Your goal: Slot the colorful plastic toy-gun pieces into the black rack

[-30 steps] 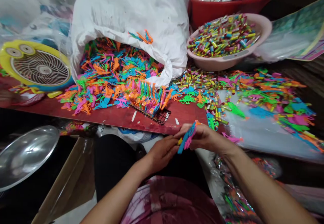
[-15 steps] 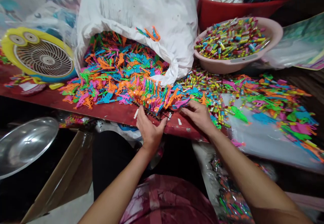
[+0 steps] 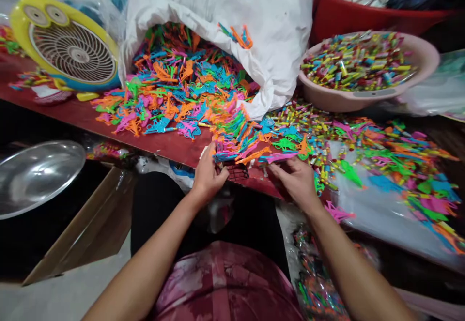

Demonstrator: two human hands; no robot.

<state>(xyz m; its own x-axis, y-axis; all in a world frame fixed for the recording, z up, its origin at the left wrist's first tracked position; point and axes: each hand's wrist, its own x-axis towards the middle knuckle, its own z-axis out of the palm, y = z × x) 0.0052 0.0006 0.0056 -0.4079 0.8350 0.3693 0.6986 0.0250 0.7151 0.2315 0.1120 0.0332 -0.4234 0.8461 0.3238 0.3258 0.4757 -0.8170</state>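
Note:
At the table's front edge, a row of small bright plastic toy pieces (image 3: pixel 236 134) stands close together in a black wire rack (image 3: pixel 239 172). My left hand (image 3: pixel 209 173) grips the rack's left end, its fingers up against the pieces and its thumb in front. My right hand (image 3: pixel 296 178) is at the right, its fingers bent around the end of a long pink plastic piece (image 3: pixel 281 157); its fingertips are partly hidden. Behind the row, a heap of like pieces (image 3: pixel 170 93) spills from a white sack (image 3: pixel 225 11).
A pink basin (image 3: pixel 366 96) of small wrapped cylinders stands at right, before a red tub (image 3: pixel 378 16). Loose pieces lie on a clear plastic sheet (image 3: pixel 378 209). At left are a yellow fan (image 3: pixel 78 52), a metal bowl (image 3: pixel 39 175) and a cardboard box (image 3: pixel 87 224).
The view has shifted, so the sack and basin sit further right. The row of pieces now leans differently, and more of the wire rack shows. My right hand has moved away from my left.

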